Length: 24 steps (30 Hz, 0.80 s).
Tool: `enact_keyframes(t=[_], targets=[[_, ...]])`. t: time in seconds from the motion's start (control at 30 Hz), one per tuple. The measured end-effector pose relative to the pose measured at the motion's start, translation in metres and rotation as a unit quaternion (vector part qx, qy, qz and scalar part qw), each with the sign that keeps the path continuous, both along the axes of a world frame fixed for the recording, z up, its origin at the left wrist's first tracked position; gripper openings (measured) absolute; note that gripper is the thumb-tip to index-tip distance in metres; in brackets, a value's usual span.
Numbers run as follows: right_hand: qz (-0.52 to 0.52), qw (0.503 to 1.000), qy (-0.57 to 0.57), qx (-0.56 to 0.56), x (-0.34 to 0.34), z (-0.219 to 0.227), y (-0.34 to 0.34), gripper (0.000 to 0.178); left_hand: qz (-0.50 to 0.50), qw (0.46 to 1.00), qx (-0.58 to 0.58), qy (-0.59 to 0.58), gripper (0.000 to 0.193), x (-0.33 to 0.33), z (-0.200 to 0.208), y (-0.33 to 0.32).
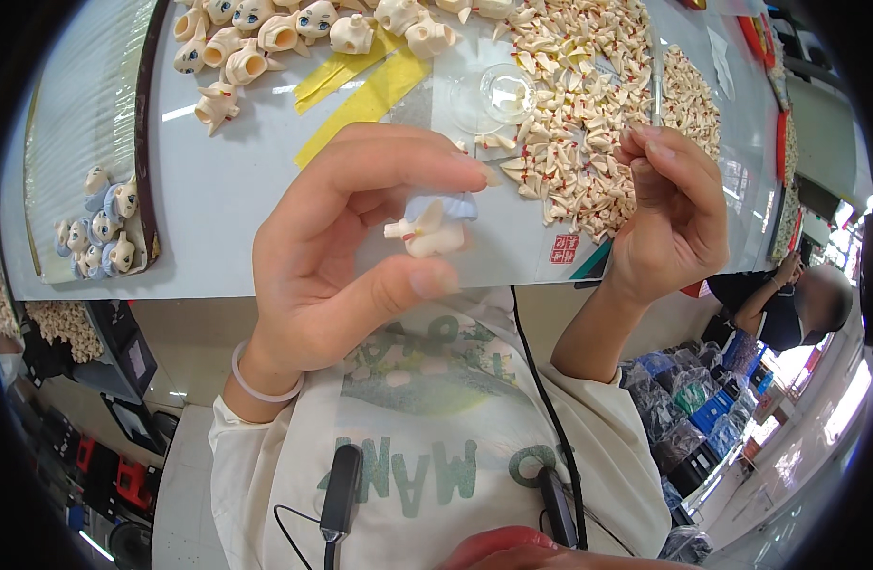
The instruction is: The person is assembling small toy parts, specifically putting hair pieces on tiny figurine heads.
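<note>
Between the thumb and fingers of my left hand point(351, 237) is a small doll head point(438, 237), turned sideways. It is cream with a pale blue hair part, and a pointed ear piece shows on its near side. My right hand point(674, 204) is raised at the right edge of a large pile of pointed cream ear pieces point(579, 123), many with red marks. Its fingertips are pinched together; what they hold, if anything, is too small to make out. A round clear dish point(506, 93) lies at the pile's left side.
Hollow doll heads point(280, 33) lie at the back left, near yellow tape strips point(365, 90). A tray point(85, 114) at the far left bears several blue-haired heads point(104, 228). Another person point(778, 304) sits at the right, beyond plastic-wrapped bins point(693, 404). A black cable point(531, 351) hangs before me.
</note>
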State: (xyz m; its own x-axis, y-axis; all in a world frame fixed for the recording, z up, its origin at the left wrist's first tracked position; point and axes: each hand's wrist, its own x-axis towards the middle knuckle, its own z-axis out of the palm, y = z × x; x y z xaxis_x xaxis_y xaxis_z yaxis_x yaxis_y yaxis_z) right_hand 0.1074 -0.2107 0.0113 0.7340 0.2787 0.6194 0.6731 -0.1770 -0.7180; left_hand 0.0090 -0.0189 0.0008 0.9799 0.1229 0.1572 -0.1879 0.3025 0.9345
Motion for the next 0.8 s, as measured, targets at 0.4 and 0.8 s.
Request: enact_keyframes(t=[0.4,0.8], targets=[[-0.04,0.994,0.045,0.087,-0.001,0.004,0.002,0.021,-0.006,1.0,-0.01,0.006,0.044,0.0,0.0,0.001],[-0.091,0.993,0.046,0.064,-0.004,0.007,0.003,0.03,-0.004,1.0,-0.022,0.02,0.044,-0.001,0.002,0.0]])
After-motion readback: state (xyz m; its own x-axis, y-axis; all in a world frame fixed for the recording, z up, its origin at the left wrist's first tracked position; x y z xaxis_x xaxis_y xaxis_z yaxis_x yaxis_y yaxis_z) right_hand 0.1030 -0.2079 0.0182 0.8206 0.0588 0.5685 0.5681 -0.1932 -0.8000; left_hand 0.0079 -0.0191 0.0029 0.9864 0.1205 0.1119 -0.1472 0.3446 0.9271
